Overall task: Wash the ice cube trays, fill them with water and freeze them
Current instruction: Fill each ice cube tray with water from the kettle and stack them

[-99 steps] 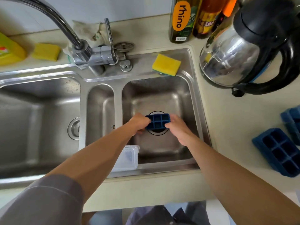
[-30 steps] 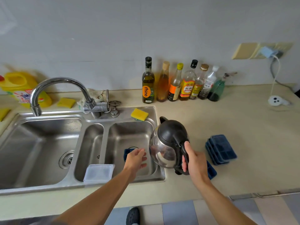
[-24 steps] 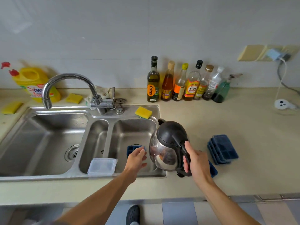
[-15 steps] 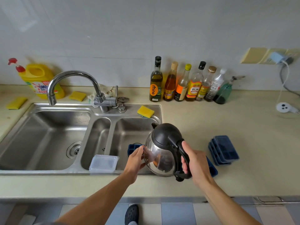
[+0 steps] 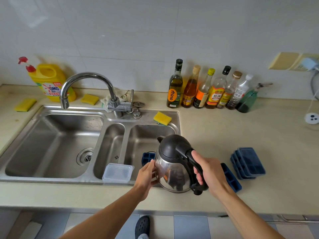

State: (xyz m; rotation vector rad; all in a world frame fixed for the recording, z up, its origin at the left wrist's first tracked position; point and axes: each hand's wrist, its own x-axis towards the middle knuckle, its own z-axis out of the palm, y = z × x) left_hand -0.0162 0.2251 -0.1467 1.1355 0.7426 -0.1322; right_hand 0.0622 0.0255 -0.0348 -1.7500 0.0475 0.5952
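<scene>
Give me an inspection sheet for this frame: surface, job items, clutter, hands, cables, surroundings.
Surface: beige countertop with a steel sink of three basins.
Job's things: one blue ice tray in the right basin; a tray stack and a single tray on the counter; kettle held over the sink's front edge.
Clutter: clear lidded box, four yellow sponges, detergent jug, seven bottles.
Hands: right hand grips the kettle handle; left hand steadies its steel body.
Cables: white cord from the wall outlet.
Surroundings: white tiled wall, tap.
</scene>
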